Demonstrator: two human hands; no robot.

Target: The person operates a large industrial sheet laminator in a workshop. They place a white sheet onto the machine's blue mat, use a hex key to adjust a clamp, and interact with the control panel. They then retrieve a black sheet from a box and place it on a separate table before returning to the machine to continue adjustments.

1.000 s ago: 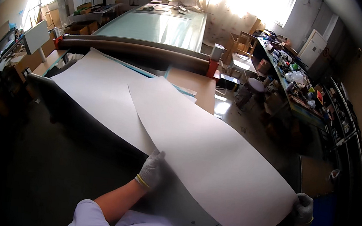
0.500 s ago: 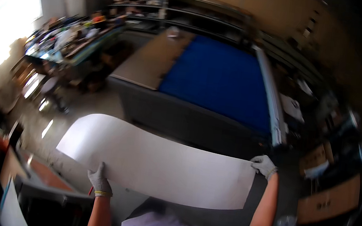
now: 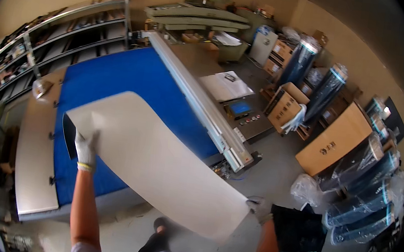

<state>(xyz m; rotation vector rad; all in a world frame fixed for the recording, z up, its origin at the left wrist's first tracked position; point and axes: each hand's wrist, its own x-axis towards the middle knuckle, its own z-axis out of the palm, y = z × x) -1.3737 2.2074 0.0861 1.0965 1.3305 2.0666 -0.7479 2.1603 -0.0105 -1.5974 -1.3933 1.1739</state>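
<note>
A long, pale flexible sheet (image 3: 151, 152) sags between my gloved hands, its far left end bent over and showing a dark underside. My left hand (image 3: 86, 149), in a grey-white glove with a yellow cuff, grips the near edge by that end; the fingers beneath are partly hidden. At the sheet's right end, my right hand (image 3: 261, 209) pinches the corner, slightly blurred. Beneath and beyond the sheet's left part lies a machine table with a blue bed (image 3: 113, 67) and a beige side panel (image 3: 37, 156).
A long metal beam (image 3: 195, 97) borders the blue bed, beside a control panel (image 3: 246, 114) with buttons. Metal shelves (image 3: 80, 28) stand at the back left. Wrapped rolls (image 3: 298, 62) and cardboard boxes (image 3: 336, 140) crowd the right; black scraps (image 3: 298, 228) lie on the floor.
My view has swung right, toward the machine and rolls. The sheet, still in both hands, now overlaps the blue bed in view; its left end has risen and bent, and its right end sits lower.
</note>
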